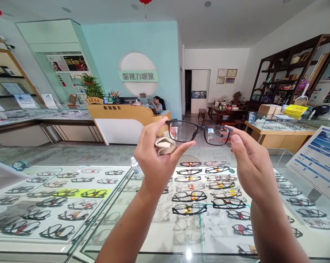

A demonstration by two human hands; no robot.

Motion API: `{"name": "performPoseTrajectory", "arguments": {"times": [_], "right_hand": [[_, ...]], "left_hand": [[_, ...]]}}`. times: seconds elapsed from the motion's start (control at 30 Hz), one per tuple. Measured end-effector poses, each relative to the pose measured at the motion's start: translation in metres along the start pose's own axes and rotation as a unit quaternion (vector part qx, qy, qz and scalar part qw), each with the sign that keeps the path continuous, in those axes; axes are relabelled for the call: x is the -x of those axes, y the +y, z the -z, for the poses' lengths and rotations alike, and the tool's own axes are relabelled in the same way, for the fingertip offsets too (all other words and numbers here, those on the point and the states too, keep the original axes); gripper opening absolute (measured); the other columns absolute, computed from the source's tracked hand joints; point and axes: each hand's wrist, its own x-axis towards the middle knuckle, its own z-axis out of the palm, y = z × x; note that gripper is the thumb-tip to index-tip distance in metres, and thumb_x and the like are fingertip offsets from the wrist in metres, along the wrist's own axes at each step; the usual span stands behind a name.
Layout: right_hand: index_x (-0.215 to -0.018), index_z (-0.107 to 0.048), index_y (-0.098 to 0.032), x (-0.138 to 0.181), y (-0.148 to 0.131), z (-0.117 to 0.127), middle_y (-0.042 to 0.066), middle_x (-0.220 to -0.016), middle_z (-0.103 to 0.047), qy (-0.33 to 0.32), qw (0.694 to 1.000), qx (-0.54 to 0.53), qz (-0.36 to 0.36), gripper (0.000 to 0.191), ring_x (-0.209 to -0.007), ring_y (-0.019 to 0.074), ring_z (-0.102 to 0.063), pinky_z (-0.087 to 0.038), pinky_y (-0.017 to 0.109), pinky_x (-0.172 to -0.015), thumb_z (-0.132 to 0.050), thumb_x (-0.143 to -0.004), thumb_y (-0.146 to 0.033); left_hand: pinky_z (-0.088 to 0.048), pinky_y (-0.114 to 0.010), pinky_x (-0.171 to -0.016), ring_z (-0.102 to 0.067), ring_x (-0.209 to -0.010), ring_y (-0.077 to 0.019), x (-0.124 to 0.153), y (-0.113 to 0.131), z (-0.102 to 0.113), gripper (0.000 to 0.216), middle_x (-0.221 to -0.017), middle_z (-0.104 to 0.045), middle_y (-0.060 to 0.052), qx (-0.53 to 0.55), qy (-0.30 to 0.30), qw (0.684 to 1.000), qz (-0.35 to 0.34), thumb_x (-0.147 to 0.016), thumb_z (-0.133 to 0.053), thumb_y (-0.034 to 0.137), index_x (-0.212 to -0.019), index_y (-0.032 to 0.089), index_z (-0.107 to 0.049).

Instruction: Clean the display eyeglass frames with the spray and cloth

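A pair of black-framed eyeglasses (200, 128) is held up level above the glass counter, lenses facing me. My left hand (155, 155) grips its left end with the fingers, and the thumb stretches below the left lens. Tucked in that same palm is a folded beige cloth (165, 145). My right hand (249, 164) pinches the frame's right end between thumb and fingers. Beneath my left hand, a small white bottle (135, 166) stands on the counter, partly hidden by the wrist.
Rows of eyeglasses (189, 196) lie inside the glass display counter (154, 252). An information sheet (318, 160) leans at the right. Beyond are a reception desk (118, 128) with a seated person (157, 103), another display case (282, 127) and dark shelves (280, 65).
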Motion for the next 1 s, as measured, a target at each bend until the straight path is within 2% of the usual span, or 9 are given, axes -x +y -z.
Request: {"name": "performPoseTrajectory", "arguments": {"times": [0.17, 0.3, 0.53, 0.67, 0.83, 1.0], "right_hand": [[-0.134, -0.072, -0.027, 0.000, -0.001, 0.000, 0.010, -0.125, -0.080, 0.037, 0.999, -0.026, 0.004, 0.044, -0.110, 0.0281, -0.075, -0.060, 0.044, -0.094, -0.043, -0.112, -0.052], [-0.132, -0.071, -0.027, 0.001, -0.007, 0.003, 0.009, -0.120, -0.079, 0.037, 0.998, -0.045, -0.001, 0.038, -0.105, 0.0262, -0.075, -0.060, 0.043, -0.091, -0.047, -0.111, -0.047], [-0.123, -0.074, -0.027, 0.003, -0.011, 0.004, 0.009, -0.127, -0.078, 0.045, 0.993, -0.110, 0.016, 0.030, -0.105, 0.0271, -0.077, -0.061, 0.042, -0.089, -0.053, -0.109, -0.044], [-0.122, -0.075, -0.026, 0.003, -0.010, 0.006, 0.008, -0.126, -0.079, 0.025, 0.987, -0.159, 0.017, 0.028, -0.106, 0.0259, -0.076, -0.062, 0.041, -0.091, -0.057, -0.108, -0.041], [-0.121, -0.076, -0.026, 0.003, -0.008, 0.005, 0.007, -0.122, -0.079, 0.013, 0.974, -0.228, 0.003, 0.025, -0.103, 0.0240, -0.076, -0.063, 0.039, -0.089, -0.059, -0.107, -0.038], [-0.122, -0.076, -0.027, 0.001, -0.002, 0.005, 0.007, -0.123, -0.080, 0.006, 0.970, -0.241, -0.007, 0.024, -0.106, 0.0241, -0.076, -0.062, 0.041, -0.093, -0.058, -0.107, -0.036]], "left_hand": [[-0.063, -0.046, -0.091, -0.071, -0.122, -0.0324, 0.003, -0.003, -0.004, 0.078, -0.130, -0.073, -0.012, 0.010, 0.007, 1.000, 0.003, -0.073, -0.091, 0.068, -0.133, 0.026, -0.064], [-0.063, -0.045, -0.089, -0.070, -0.126, -0.0327, 0.004, -0.007, -0.008, 0.077, -0.133, -0.072, -0.012, 0.029, 0.015, 0.999, -0.005, -0.076, -0.088, 0.069, -0.134, 0.026, -0.063], [-0.063, -0.041, -0.086, -0.071, -0.122, -0.0302, 0.005, -0.010, -0.014, 0.076, -0.139, -0.070, -0.013, 0.060, -0.022, 0.998, 0.018, -0.079, -0.085, 0.070, -0.136, 0.026, -0.062], [-0.063, -0.043, -0.094, -0.069, -0.129, -0.0315, 0.005, -0.013, -0.018, 0.076, -0.146, -0.067, -0.014, 0.119, -0.056, 0.991, 0.030, -0.082, -0.083, 0.068, -0.142, 0.028, -0.060], [-0.060, -0.047, -0.109, -0.070, -0.131, -0.0318, 0.006, -0.020, -0.025, 0.078, -0.144, -0.069, -0.014, 0.230, -0.078, 0.970, 0.014, -0.082, -0.087, 0.061, -0.147, 0.028, -0.059], [-0.059, -0.048, -0.111, -0.069, -0.133, -0.0315, 0.006, -0.021, -0.026, 0.077, -0.144, -0.070, -0.012, 0.226, -0.086, 0.970, 0.013, -0.083, -0.088, 0.057, -0.148, 0.029, -0.058]]}}
